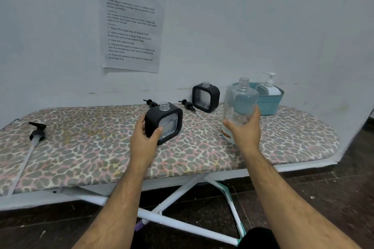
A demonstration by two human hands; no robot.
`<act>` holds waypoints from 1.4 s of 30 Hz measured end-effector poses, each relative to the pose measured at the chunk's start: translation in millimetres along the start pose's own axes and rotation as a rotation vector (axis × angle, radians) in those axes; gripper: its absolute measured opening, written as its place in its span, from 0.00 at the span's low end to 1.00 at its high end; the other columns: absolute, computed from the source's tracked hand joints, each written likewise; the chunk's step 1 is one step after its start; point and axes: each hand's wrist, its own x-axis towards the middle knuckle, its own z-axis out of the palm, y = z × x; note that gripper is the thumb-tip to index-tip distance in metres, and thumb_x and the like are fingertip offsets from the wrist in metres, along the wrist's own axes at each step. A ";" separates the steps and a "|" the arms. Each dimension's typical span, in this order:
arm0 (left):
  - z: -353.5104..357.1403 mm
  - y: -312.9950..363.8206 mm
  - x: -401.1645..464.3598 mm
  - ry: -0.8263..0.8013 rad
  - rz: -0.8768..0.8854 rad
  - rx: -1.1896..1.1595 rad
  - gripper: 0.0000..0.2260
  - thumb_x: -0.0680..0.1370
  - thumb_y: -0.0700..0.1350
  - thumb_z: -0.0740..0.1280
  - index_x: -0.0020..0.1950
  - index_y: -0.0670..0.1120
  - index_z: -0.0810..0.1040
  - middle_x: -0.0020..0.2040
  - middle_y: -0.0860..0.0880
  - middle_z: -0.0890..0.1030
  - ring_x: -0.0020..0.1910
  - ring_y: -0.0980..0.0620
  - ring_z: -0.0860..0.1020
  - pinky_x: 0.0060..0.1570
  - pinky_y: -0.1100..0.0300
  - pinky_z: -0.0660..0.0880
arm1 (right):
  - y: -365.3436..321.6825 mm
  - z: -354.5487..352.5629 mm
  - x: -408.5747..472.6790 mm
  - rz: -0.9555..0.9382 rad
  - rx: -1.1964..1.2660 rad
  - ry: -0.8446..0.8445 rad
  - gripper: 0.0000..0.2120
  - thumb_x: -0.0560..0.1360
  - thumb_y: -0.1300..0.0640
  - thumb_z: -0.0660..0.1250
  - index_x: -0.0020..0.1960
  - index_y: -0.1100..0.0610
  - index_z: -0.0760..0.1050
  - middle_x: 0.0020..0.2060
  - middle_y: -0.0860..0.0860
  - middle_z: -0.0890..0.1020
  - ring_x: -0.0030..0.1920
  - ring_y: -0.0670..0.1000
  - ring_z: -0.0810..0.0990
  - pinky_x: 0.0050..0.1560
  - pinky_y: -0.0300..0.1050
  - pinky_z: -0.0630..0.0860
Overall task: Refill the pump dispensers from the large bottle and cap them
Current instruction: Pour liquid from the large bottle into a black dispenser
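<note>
My left hand [144, 137] grips the left side of a black square dispenser [169, 116] with a clear ribbed front and an open neck, standing on the ironing board [81, 147]. My right hand [245, 128] holds the large clear bottle [238, 103], uncapped and upright, just right of that dispenser. A second black dispenser [206, 97], also uncapped, stands farther back. Two small black pump heads [150, 103] [189, 105] lie between the dispensers. A big black pump with a long tube [36, 133] lies at the board's left.
A teal basket [271, 103] at the back right holds a white pump dispenser [269, 87]. A printed sheet [131, 22] hangs on the wall behind. The board's white legs [182, 188] cross below its front edge over a dark floor.
</note>
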 end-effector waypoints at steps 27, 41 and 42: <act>0.5 -10.3 9.2 -0.097 -0.022 0.067 0.30 0.83 0.47 0.62 0.82 0.52 0.52 0.77 0.51 0.68 0.74 0.51 0.68 0.74 0.48 0.66 | -45.5 100.5 -57.9 0.097 0.381 -0.599 0.26 0.81 0.45 0.61 0.77 0.45 0.59 0.75 0.49 0.65 0.70 0.49 0.69 0.63 0.45 0.71; -7.6 -3.3 33.6 0.009 -0.114 -0.135 0.40 0.73 0.72 0.59 0.75 0.47 0.69 0.72 0.51 0.73 0.71 0.52 0.71 0.71 0.51 0.69 | -32.4 119.2 -54.1 0.078 0.431 -0.571 0.22 0.82 0.42 0.56 0.74 0.45 0.65 0.66 0.45 0.76 0.63 0.48 0.77 0.64 0.57 0.75; -9.2 0.6 40.9 0.052 -0.115 -0.119 0.32 0.77 0.67 0.59 0.73 0.46 0.72 0.69 0.51 0.76 0.69 0.52 0.73 0.70 0.52 0.69 | -30.9 119.9 -53.0 0.079 0.440 -0.569 0.22 0.82 0.42 0.56 0.75 0.45 0.65 0.67 0.45 0.75 0.64 0.46 0.76 0.67 0.54 0.74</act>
